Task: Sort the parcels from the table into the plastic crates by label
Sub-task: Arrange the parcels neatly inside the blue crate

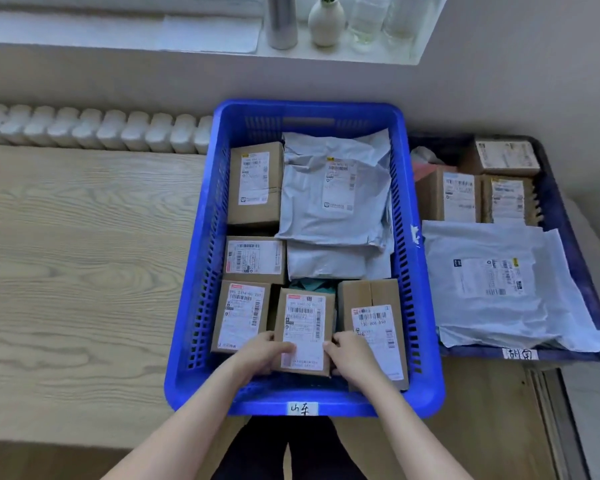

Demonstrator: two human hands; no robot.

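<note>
Small carton (305, 329) is at front-centre of blue crate (426, 341), betw. two other cartons. Left hand (267, 355) and right hand (352, 356) grip its lower corners, thumbs on label. Fingertips are hidden underneath. Cannot tell if it rests on the crate floor. Label print is unreadable. Dark crate (471, 353), right, is partly covered by mailers.
</note>
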